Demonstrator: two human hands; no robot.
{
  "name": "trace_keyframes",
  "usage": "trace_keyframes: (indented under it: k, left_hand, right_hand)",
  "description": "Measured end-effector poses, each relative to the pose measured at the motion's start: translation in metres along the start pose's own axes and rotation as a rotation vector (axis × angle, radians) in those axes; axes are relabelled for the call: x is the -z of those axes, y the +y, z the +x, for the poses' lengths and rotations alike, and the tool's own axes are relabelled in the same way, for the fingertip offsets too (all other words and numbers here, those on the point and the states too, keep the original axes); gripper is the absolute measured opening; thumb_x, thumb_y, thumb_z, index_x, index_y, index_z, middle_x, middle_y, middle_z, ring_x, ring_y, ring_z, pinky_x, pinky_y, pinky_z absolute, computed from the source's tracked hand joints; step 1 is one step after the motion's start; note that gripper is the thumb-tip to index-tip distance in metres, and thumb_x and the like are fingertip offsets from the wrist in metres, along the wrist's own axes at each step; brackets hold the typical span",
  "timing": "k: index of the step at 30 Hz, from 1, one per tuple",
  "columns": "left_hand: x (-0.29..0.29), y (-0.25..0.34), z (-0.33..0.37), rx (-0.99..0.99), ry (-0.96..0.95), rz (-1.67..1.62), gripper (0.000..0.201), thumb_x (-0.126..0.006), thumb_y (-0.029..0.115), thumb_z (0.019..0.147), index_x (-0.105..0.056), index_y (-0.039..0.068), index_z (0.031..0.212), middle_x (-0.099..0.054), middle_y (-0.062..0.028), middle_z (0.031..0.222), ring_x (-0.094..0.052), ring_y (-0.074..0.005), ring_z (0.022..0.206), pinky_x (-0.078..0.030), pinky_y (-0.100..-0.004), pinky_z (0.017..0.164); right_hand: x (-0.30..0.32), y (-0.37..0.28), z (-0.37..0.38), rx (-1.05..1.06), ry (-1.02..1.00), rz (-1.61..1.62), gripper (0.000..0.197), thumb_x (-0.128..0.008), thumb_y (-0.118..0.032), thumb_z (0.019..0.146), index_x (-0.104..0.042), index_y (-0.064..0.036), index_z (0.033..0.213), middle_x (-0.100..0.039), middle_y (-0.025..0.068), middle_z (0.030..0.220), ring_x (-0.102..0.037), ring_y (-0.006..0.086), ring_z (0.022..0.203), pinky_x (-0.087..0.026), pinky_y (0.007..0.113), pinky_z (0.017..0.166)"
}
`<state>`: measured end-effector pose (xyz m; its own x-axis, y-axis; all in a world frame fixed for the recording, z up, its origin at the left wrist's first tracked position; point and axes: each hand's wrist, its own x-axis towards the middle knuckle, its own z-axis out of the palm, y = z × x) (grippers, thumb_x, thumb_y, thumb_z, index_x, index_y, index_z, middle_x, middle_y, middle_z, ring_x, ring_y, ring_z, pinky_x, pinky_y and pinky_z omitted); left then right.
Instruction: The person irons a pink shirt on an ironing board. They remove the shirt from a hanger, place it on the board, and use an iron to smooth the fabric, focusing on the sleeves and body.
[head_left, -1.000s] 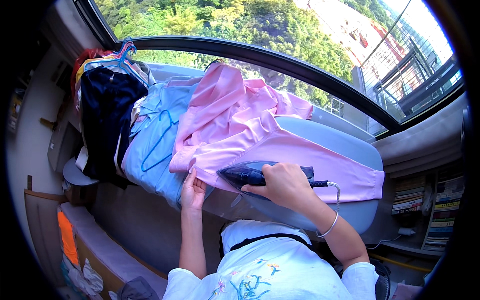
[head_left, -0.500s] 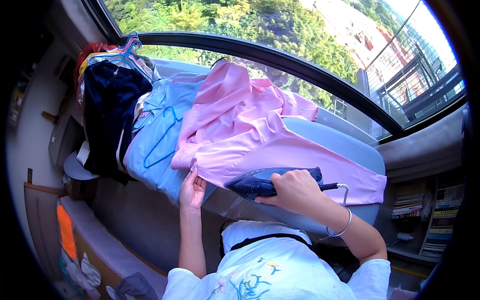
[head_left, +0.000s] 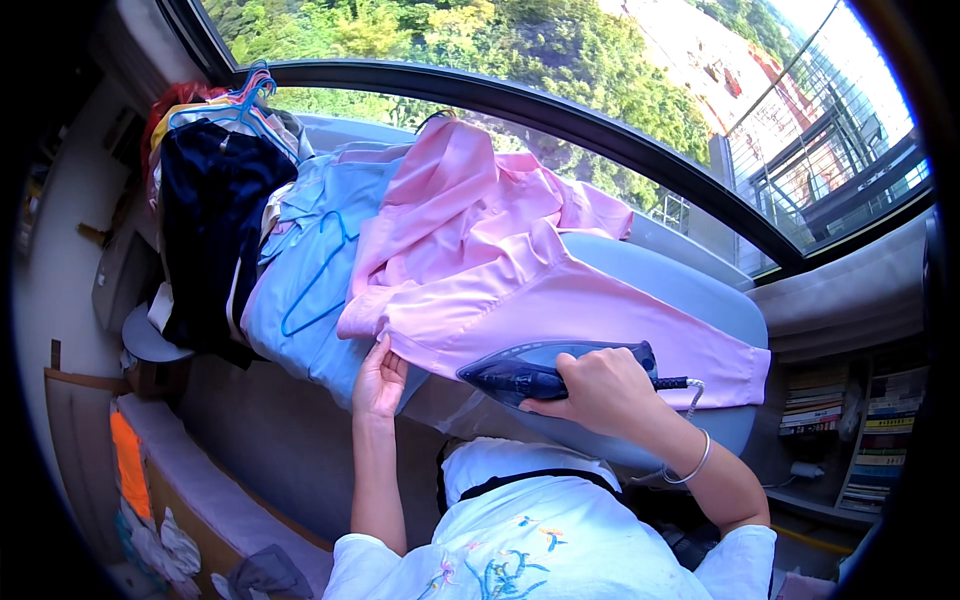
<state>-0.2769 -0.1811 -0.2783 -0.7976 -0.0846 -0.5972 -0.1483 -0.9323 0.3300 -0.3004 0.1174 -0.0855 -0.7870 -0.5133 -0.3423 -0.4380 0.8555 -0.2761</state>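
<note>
Head view: right hand (head_left: 607, 388) wrapped firmly round dark blue iron (head_left: 505, 374); iron on sleeve (head_left: 600, 310) of pink shirt (head_left: 445, 235), by near edge of ironing board (head_left: 650, 262). Cuff (head_left: 757, 376) at board's right edge. Left hand (head_left: 380, 376) pinches shirt fabric, left of iron's tip.

Daylight glares through the window (head_left: 560, 85), which fisheye distortion bows.

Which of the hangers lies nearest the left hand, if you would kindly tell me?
The blue hanger lying by itself on the light blue clothing, beside the pink shirt; the other hangers are bunched farther left, by the dark garment.
</note>
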Motion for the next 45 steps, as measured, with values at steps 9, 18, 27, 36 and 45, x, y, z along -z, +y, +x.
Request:
trace_keyframes:
  k: [9, 18, 27, 36, 45]
  left_hand:
    - [0.004, 0.002, 0.005, 0.017, -0.011, 0.007, 0.025, -0.059, 0.004, 0.092, -0.057, 0.0, 0.116, -0.064, -0.0118, 0.113, -0.062, -0.0194, 0.107, -0.052, -0.0336, 0.095]
    - [0.013, 0.003, 0.008, 0.042, -0.039, -0.05, 0.024, -0.055, 0.003, 0.094, -0.057, -0.001, 0.117, -0.065, -0.0132, 0.114, -0.063, -0.0199, 0.107, -0.054, -0.0341, 0.093]
    - [0.007, -0.001, 0.002, 0.007, -0.035, -0.038, 0.022, -0.058, 0.005, 0.092, -0.058, -0.001, 0.113, -0.065, -0.0132, 0.111, -0.064, -0.0202, 0.105, -0.054, -0.0345, 0.092]
    - [-0.011, -0.025, -0.008, -0.038, -0.058, -0.004, 0.032, -0.058, 0.016, 0.094, -0.052, 0.004, 0.124, -0.06, -0.0091, 0.122, -0.058, -0.0199, 0.114, -0.048, -0.0377, 0.099]
    - [-0.015, -0.051, -0.008, -0.014, -0.031, 0.142, 0.034, -0.064, 0.014, 0.091, -0.053, 0.007, 0.123, -0.061, -0.0052, 0.117, -0.06, -0.0173, 0.106, -0.051, -0.0345, 0.09]
  right_hand:
    - [0.004, -0.021, 0.02, -0.001, -0.036, 0.047, 0.06, -0.065, -0.056, 0.08, -0.063, 0.0026, 0.07, -0.063, 0.016, 0.06, -0.066, 0.0311, 0.058, -0.053, 0.038, 0.057]
    - [-0.002, 0.01, -0.023, -0.362, 0.002, 0.064, 0.064, -0.063, -0.061, 0.08, -0.063, 0.0029, 0.076, -0.064, 0.0182, 0.064, -0.066, 0.0332, 0.063, -0.053, 0.042, 0.062]
    - [-0.004, 0.046, -0.064, -0.659, 0.108, 0.244, 0.061, -0.067, -0.054, 0.08, -0.064, 0.0071, 0.079, -0.065, 0.0225, 0.071, -0.066, 0.0353, 0.068, -0.051, 0.041, 0.065]
    - [0.005, 0.076, -0.084, -0.453, -0.076, 0.726, 0.044, -0.066, -0.035, 0.089, -0.056, 0.0079, 0.09, -0.064, 0.0122, 0.069, -0.066, 0.0203, 0.062, -0.051, 0.031, 0.059]
    - [0.006, 0.076, -0.053, -0.42, -0.294, 1.176, 0.033, -0.06, -0.029, 0.094, -0.051, 0.0016, 0.086, -0.063, 0.0089, 0.069, -0.066, 0.0162, 0.06, -0.055, 0.027, 0.056]
